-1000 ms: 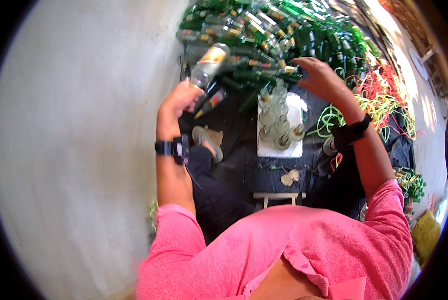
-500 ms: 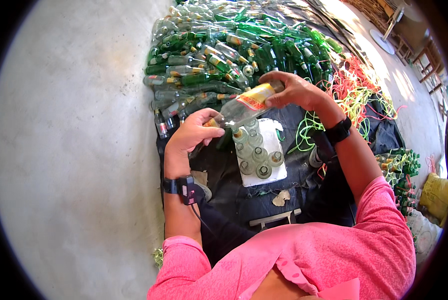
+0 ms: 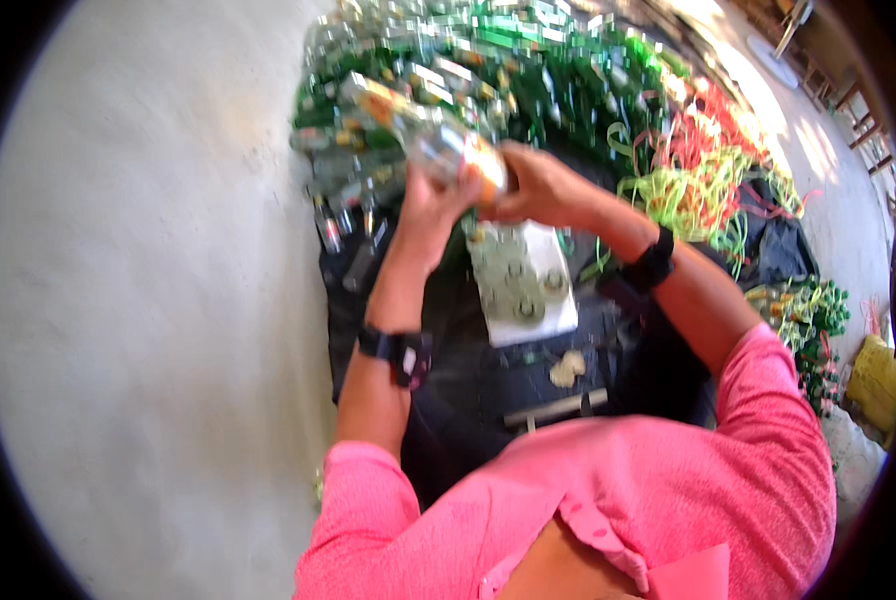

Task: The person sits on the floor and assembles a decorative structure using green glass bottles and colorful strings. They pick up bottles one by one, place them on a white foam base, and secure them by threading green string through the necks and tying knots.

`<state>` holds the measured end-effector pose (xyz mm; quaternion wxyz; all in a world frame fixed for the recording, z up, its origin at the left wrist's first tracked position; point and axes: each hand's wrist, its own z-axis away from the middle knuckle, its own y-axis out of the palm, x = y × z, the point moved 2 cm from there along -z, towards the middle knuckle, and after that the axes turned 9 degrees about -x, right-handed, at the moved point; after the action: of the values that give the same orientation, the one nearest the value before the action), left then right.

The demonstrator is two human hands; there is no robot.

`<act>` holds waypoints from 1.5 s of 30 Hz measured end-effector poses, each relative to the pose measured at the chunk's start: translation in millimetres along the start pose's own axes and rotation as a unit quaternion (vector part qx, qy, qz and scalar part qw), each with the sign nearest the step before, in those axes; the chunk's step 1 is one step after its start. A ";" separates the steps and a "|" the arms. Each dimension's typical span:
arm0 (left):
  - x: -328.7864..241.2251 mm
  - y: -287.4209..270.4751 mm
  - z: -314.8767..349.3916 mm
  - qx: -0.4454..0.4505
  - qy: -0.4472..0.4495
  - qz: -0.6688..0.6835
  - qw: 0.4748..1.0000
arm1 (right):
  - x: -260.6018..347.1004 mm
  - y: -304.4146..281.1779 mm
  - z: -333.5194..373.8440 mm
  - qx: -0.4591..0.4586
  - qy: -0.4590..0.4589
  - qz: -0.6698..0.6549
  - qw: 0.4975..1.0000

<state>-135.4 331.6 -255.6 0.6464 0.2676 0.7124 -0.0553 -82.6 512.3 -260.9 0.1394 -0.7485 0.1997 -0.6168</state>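
A clear bottle [image 3: 448, 150] with an orange-yellow label lies sideways between both hands, above a white tray. My left hand [image 3: 430, 205] grips its lower end from below. My right hand [image 3: 533, 185] is closed on the labelled end from the right. Both wrists wear dark bands. The picture is blurred, so finger detail is unclear. Below the hands, the white tray [image 3: 558, 320] holds several upright clear bottles seen from the top.
A big heap of green and clear bottles [image 3: 488, 70] fills the far ground. Tangled green, yellow and red straps [image 3: 698, 170] lie to the right. A dark sheet [image 3: 448, 400] covers the ground under the tray. Grey concrete floor [image 3: 138, 330] spreads left.
The bottle went from my left hand alone to both hands. My right hand came off the heap and closed on the labelled end. Both hands now hold it higher, above the tray.
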 end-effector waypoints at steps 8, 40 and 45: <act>-3.5 -30.7 1.7 0.014 0.048 -0.043 0.998 | 8.0 3.5 8.0 0.003 -0.124 0.062 0.990; -8.0 -20.1 -4.1 -0.055 0.405 -0.535 0.740 | 53.2 -26.6 12.5 -0.144 0.099 -0.345 0.922; -6.0 -25.7 -6.2 -0.096 0.380 -0.560 0.730 | 36.6 -61.1 15.3 -0.189 0.065 -0.258 0.945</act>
<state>-152.4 310.5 -255.8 0.1953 -0.2450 0.9208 -0.2323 -54.1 548.3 -204.4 -0.1814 -0.7452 0.1213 -0.6302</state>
